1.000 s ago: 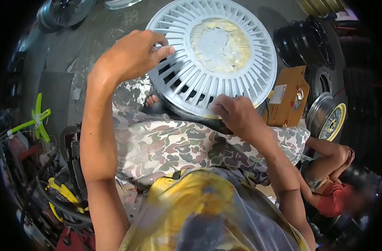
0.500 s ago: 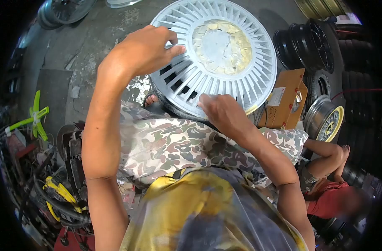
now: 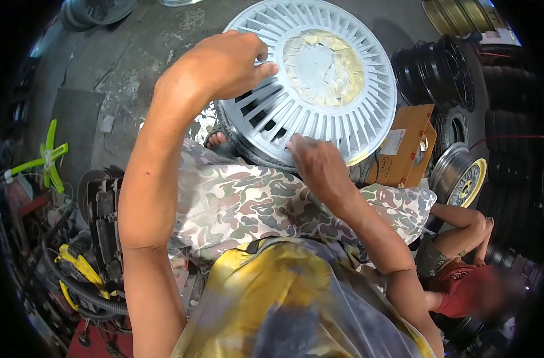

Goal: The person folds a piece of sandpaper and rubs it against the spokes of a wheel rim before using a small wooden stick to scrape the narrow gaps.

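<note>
A round grey-white wheel rim (image 3: 358,128) with many narrow spokes lies face up before my knees, on top of a black tyre (image 3: 236,143). Masking tape and paper (image 3: 323,68) cover its centre. My left hand (image 3: 233,62) is closed over the spokes at the left side, thumb and forefinger curled near each other. At the near edge, my right hand (image 3: 320,164) is closed too, its fingertips blurred against the spokes. What either hand pinches, if anything, is hidden. Dark gaps show between the spokes from one hand to the other.
A cardboard box (image 3: 406,146) stands right of the rim. Beyond it are a black rim (image 3: 433,71) and a yellow-edged rim (image 3: 463,182). Another person (image 3: 463,286) sits at lower right. A green fan blade (image 3: 48,156) and cluttered tools lie left.
The view has shifted slightly, so the rim and both hands appear a little to the right. Both hands keep their places at the rim, still closed.
</note>
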